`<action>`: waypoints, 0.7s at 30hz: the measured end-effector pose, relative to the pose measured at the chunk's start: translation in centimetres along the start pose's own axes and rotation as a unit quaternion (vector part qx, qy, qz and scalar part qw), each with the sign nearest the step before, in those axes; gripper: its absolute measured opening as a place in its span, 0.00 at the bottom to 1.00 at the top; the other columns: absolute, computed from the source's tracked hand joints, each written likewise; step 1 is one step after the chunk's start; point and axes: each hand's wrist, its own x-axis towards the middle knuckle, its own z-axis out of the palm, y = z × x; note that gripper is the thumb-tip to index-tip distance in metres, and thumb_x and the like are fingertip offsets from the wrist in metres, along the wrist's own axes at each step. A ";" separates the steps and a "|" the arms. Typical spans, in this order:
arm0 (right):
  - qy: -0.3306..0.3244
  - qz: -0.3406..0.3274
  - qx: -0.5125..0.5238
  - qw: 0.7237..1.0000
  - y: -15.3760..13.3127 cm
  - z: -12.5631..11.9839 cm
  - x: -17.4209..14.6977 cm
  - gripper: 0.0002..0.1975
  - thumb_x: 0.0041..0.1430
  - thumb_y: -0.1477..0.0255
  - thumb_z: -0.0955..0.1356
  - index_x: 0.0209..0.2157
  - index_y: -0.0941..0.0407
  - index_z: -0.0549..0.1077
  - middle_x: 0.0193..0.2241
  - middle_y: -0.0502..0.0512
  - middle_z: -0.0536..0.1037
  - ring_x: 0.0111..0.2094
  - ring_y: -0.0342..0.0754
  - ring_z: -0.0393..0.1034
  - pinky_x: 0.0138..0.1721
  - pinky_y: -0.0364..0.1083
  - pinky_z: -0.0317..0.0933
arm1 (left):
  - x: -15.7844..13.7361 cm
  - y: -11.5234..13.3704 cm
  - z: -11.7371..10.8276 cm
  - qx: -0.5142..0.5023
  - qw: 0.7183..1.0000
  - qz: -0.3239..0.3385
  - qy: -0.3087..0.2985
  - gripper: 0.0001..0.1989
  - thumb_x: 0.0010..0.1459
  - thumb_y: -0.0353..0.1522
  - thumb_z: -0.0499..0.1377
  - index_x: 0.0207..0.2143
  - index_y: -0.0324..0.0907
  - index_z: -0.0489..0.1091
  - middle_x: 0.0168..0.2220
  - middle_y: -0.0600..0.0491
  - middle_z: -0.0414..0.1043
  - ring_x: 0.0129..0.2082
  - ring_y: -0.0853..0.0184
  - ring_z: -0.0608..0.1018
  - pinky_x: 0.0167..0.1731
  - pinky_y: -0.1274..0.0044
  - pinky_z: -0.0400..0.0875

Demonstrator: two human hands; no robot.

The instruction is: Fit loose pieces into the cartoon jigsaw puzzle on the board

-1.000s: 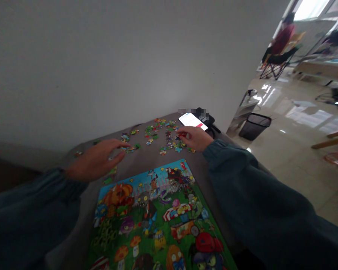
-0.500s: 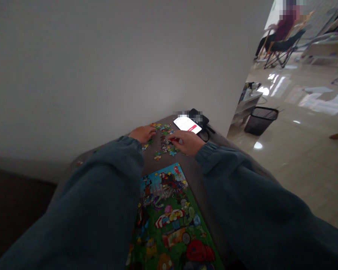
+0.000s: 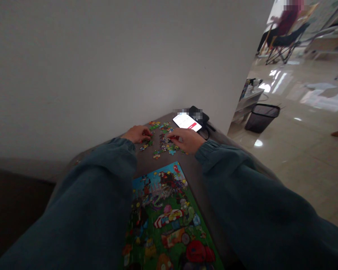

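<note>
Head view: both hands (image 3: 163, 135) reach flat onto loose puzzle pieces (image 3: 162, 140).

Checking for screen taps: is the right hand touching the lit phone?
Apart. The head view shows grey table between the right hand and the phone.

Loose colourful puzzle pieces (image 3: 163, 142), scattered flat on grey table, far end

Dim overall; wall (image 3: 101, 67) grey, darkening toward the left edge and lower left corner. Daylight enters from upper right, with glare patches on the glossy floor (image 3: 298, 123). Phone screen (image 3: 187, 122) blown out white. Sleeves (image 3: 95, 210) underexposed. Wide-angle stretch at the edges (far room soft, slightly blurred).
</note>
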 end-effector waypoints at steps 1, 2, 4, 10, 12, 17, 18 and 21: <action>-0.002 0.000 -0.002 1.000 0.0 0.0 0.0 0.13 0.62 0.79 0.66 0.46 0.59 0.79 0.43 0.61 0.81 0.41 0.51 0.75 0.45 0.50 0.68 | -0.1 -0.1 0.0 -0.010 1.000 -0.002 0.002 0.18 0.67 0.38 0.61 0.55 0.39 0.69 0.53 0.46 0.72 0.48 0.58 0.78 0.47 0.62 0.77; -0.004 0.001 -0.002 1.000 0.0 0.0 0.0 0.14 0.62 0.79 0.66 0.46 0.59 0.79 0.42 0.61 0.81 0.40 0.51 0.75 0.45 0.51 0.68 | -0.2 -0.1 0.0 -0.018 1.000 -0.004 0.008 0.18 0.67 0.38 0.61 0.55 0.39 0.69 0.53 0.45 0.72 0.48 0.58 0.77 0.47 0.62 0.77; -0.005 0.005 -0.003 1.000 0.1 0.0 0.0 0.14 0.62 0.79 0.66 0.47 0.59 0.79 0.42 0.61 0.82 0.39 0.51 0.75 0.44 0.51 0.68 | -0.2 -0.2 -0.4 -0.032 0.999 -0.006 0.026 0.18 0.67 0.38 0.61 0.55 0.40 0.69 0.54 0.45 0.71 0.48 0.58 0.77 0.47 0.62 0.77; -0.010 0.001 -0.003 1.000 0.2 0.2 0.0 0.13 0.63 0.78 0.65 0.46 0.55 0.79 0.42 0.58 0.82 0.39 0.49 0.75 0.44 0.50 0.68 | 0.8 -0.1 -1.0 -0.058 0.997 0.011 0.057 0.19 0.67 0.38 0.61 0.56 0.40 0.68 0.54 0.45 0.71 0.49 0.58 0.77 0.47 0.62 0.77; -0.014 0.001 -0.005 1.000 0.3 0.2 0.0 0.13 0.63 0.79 0.65 0.45 0.55 0.79 0.41 0.58 0.82 0.39 0.49 0.75 0.44 0.49 0.68 | 1.2 0.1 -0.5 -0.054 0.997 0.019 0.047 0.19 0.67 0.38 0.61 0.56 0.40 0.69 0.54 0.45 0.71 0.49 0.58 0.77 0.47 0.61 0.76; -0.027 0.002 -0.011 1.000 0.2 0.0 -0.1 0.13 0.63 0.79 0.66 0.46 0.57 0.79 0.43 0.59 0.82 0.40 0.49 0.75 0.45 0.49 0.68 | 1.5 -0.1 -0.2 -0.023 0.999 0.023 0.022 0.18 0.67 0.38 0.61 0.55 0.39 0.69 0.54 0.45 0.71 0.49 0.57 0.77 0.48 0.61 0.76; -0.030 0.002 -0.012 0.999 0.1 -0.1 -0.1 0.13 0.63 0.79 0.65 0.46 0.57 0.79 0.43 0.59 0.82 0.40 0.49 0.75 0.45 0.49 0.67 | 1.3 -0.4 -0.5 -0.016 0.999 0.023 0.018 0.18 0.67 0.38 0.61 0.55 0.39 0.69 0.54 0.45 0.71 0.49 0.57 0.77 0.48 0.61 0.76; -0.034 0.008 -0.015 0.999 0.0 -0.1 0.0 0.13 0.64 0.79 0.65 0.47 0.58 0.79 0.43 0.60 0.81 0.40 0.48 0.74 0.45 0.48 0.67 | 0.4 -1.6 -2.0 0.002 1.000 0.022 -0.002 0.18 0.67 0.39 0.60 0.55 0.39 0.69 0.54 0.45 0.71 0.49 0.58 0.77 0.48 0.61 0.76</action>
